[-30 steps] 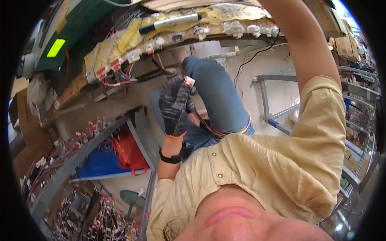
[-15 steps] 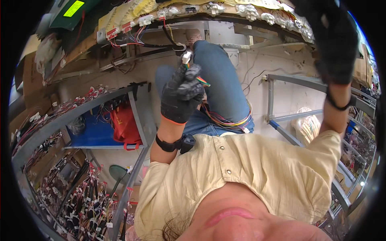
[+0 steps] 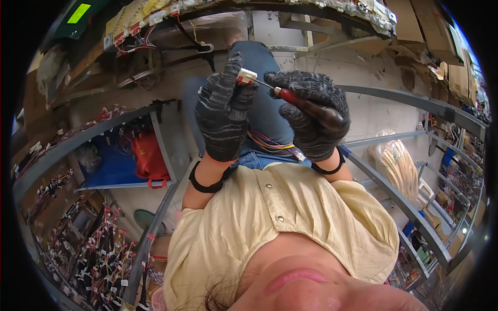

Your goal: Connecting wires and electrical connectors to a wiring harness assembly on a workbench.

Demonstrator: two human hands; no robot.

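My left hand [image 3: 223, 114], in a dark knitted glove, pinches a small white plastic connector [image 3: 247, 76] with red on its lower side. In my right hand [image 3: 315, 137], gloved alike, is an awl [image 3: 311, 108] with a rounded red-brown handle and a thin metal shaft. Its shaft points left, and the tip meets or nearly meets the connector's right side. Whether the tip is inside the connector cannot be made out. Across my lap lies a bundle of coloured wires [image 3: 272, 142] with a white connector at its right end.
A workbench edge [image 3: 249, 6] with a row of connectors runs ahead. To my left stand a metal rack [image 3: 88, 122] with a red bag [image 3: 150, 155] and many hanging wire harnesses [image 3: 104, 254]. At right are metal frames [image 3: 394, 199], a plastic-wrapped bundle [image 3: 397, 163] and cardboard boxes [image 3: 436, 31].
My right hand has come down from the upper right and now holds the awl against or near the connector. The left hand has shifted slightly left and turned, keeping hold of the connector.
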